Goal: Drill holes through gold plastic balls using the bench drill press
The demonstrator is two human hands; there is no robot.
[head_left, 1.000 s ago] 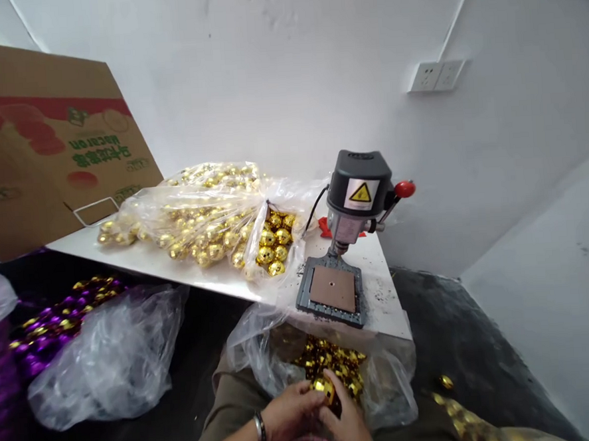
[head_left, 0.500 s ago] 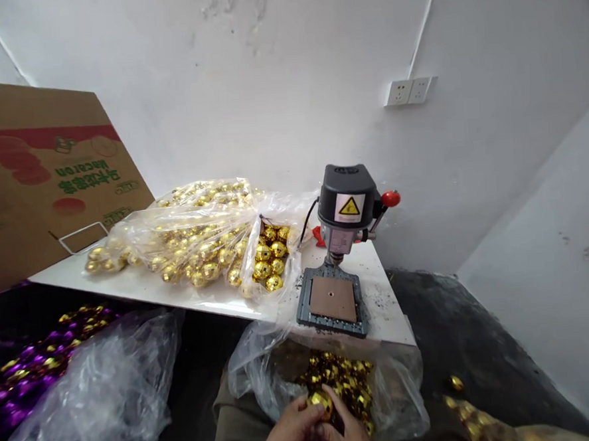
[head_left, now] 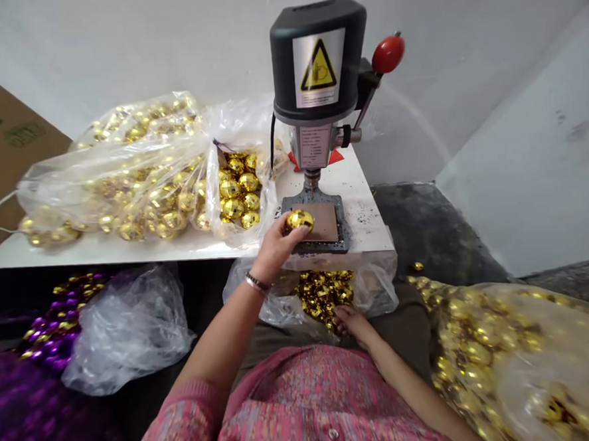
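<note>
My left hand [head_left: 275,247] grips a shiny gold faceted ball [head_left: 300,220] between thumb and fingers. It holds the ball at the left side of the brown square plate [head_left: 324,222] on the base of a small drill press [head_left: 319,66]. The drill's chuck and bit [head_left: 312,181] are above and slightly right of the ball. Down at the lap, my right hand [head_left: 351,322] has its fingers curled at the edge of a pile of gold faceted pieces [head_left: 323,292] in an open clear plastic bag [head_left: 378,288]. What its fingertips hold, if anything, is hidden.
A clear bag of gold balls [head_left: 143,190] and an open-topped bag of them [head_left: 240,190] lie on the white table [head_left: 127,251]. The press's red-knobbed lever [head_left: 388,54] sticks out right. More gold balls are bagged at lower right [head_left: 481,342]; purple ones [head_left: 56,328] lie left.
Both hands were together around a gold ball over the lap bag. My left hand has carried a ball up to the drill plate; my right hand stays low. The view has shifted closer.
</note>
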